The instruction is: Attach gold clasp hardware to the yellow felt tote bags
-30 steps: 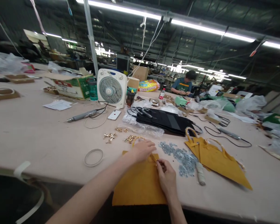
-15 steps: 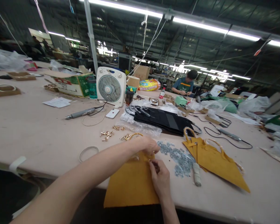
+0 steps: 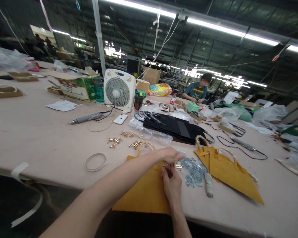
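A mustard-yellow bag with a looped handle lies flat at the table's near edge. My left hand reaches across its top edge, fingers curled, by a small metal plate. My right hand is pinched closed at the bag's top edge, just under the left hand; what it pinches is too small to make out. A heap of small silver metal parts lies right beside both hands.
More yellow bags lie to the right, a white roll beside them. Black bags, gold fittings, a tape ring, a white fan, a phone and a grey tool sit farther back. Another person works at the far side.
My left hand has slid right along the bag's top edge toward the silver parts. The right hand stayed pinched at the same spot. The view shifted slightly.
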{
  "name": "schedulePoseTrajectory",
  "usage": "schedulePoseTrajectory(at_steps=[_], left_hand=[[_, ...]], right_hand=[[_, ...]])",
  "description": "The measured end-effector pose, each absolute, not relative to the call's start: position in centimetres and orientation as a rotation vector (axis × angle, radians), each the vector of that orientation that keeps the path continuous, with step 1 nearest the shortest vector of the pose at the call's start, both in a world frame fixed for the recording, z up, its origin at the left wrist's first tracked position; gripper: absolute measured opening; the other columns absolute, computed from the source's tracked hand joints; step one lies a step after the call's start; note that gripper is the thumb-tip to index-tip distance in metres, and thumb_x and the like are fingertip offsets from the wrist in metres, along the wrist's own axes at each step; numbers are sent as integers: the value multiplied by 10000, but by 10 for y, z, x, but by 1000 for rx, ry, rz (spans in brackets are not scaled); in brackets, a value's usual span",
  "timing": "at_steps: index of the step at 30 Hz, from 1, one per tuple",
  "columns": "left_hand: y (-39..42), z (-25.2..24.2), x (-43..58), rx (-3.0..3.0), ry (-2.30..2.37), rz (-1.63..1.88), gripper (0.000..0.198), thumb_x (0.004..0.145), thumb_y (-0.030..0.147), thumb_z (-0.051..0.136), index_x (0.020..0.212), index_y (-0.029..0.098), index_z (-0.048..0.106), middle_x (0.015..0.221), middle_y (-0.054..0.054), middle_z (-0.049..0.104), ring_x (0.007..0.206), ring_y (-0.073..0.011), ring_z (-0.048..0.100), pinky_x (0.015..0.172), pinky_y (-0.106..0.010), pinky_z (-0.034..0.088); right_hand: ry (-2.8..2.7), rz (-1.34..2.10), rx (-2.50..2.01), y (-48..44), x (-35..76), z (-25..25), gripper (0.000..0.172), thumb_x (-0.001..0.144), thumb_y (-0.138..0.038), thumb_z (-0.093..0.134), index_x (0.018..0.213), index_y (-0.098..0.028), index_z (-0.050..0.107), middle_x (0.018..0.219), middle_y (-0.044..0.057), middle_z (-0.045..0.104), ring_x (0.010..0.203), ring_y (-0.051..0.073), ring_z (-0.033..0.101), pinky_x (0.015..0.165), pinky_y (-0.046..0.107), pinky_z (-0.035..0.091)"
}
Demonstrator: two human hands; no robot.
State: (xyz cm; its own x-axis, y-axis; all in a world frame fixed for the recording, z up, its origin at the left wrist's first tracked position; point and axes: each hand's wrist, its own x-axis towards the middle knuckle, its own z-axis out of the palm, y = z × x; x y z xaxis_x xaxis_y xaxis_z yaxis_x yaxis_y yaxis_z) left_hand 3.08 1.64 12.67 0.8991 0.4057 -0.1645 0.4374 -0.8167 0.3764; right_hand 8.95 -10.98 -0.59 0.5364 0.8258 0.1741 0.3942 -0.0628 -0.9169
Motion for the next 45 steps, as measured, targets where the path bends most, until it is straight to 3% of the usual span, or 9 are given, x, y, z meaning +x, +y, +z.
schedulePoseTrajectory(at_steps=[4, 8, 12, 15, 21, 30, 37, 41, 45], left_hand=[[19, 124, 4, 2666, 875, -105, 413, 991, 427, 535, 1127, 122, 779, 1141, -199, 785, 1056, -312, 743, 893, -346, 554], [22, 111, -26, 2646, 1121, -201, 454, 832, 444, 729, 1094, 79, 788, 1137, -280, 762, 1086, -404, 725, 914, -437, 568], [24, 93, -44, 2579, 1169, -255, 644, 613, 550, 861, 1065, 97, 790, 1101, -258, 776, 1048, -420, 729, 885, -441, 584], [25, 78, -49, 2498, 1169, -228, 712, 538, 580, 878, 1093, 148, 772, 1139, -189, 783, 1042, -370, 738, 864, -373, 585], [26, 57, -56, 2353, 1176, -87, 627, 542, 644, 842, 1001, 227, 746, 1079, -73, 790, 988, -295, 746, 808, -307, 567], [17, 46, -64, 2265, 1194, 125, 675, 522, 592, 884, 1047, 211, 697, 1156, -81, 748, 1052, -315, 714, 864, -333, 550], [9, 47, -67, 2249, 1135, 291, 520, 601, 502, 853, 990, 188, 708, 1100, -81, 733, 1004, -295, 702, 862, -324, 535], [3, 53, -70, 2202, 1080, 412, 381, 810, 527, 689, 1022, 212, 729, 1132, -65, 741, 1049, -260, 685, 917, -303, 518], [-5, 55, -69, 2089, 1106, 603, 433, 911, 609, 558, 999, 215, 715, 1130, -77, 737, 1087, -266, 653, 968, -330, 493]], right_hand=[[-1040, 510, -1665, -107, 87, -2, 358, 884, -499, 658, 1007, -184, 774, 949, 90, 800, 832, 262, 741, 782, 349, 563], [-1041, 462, -1695, -105, 84, 0, 377, 872, -510, 660, 997, -180, 794, 931, 98, 798, 791, 258, 730, 773, 352, 564], [-1069, 414, -1703, -105, 83, -2, 390, 879, -510, 649, 1015, -177, 798, 957, 106, 794, 789, 250, 724, 795, 354, 566], [-1096, 399, -1700, -105, 84, -4, 395, 892, -509, 636, 1032, -176, 798, 958, 105, 792, 785, 243, 720, 789, 349, 568], [-1086, 391, -1703, -104, 83, -6, 387, 877, -509, 659, 1004, -176, 809, 937, 106, 793, 759, 244, 725, 747, 349, 577], [-1160, 306, -1689, -105, 75, -3, 317, 911, -430, 627, 997, -181, 804, 919, 117, 786, 762, 270, 733, 763, 394, 584], [-1150, 260, -1677, -104, 63, -3, 325, 927, -467, 631, 1037, -225, 818, 931, 111, 792, 814, 285, 720, 798, 404, 567], [-1022, 436, -1518, -109, 67, 6, 411, 899, -548, 684, 1078, -200, 810, 838, 71, 760, 689, 214, 676, 655, 322, 548], [-602, 643, -1199, -118, 82, 8, 558, 904, -580, 698, 1333, -224, 679, 694, -27, 653, 487, 117, 497, 426, 223, 365]])
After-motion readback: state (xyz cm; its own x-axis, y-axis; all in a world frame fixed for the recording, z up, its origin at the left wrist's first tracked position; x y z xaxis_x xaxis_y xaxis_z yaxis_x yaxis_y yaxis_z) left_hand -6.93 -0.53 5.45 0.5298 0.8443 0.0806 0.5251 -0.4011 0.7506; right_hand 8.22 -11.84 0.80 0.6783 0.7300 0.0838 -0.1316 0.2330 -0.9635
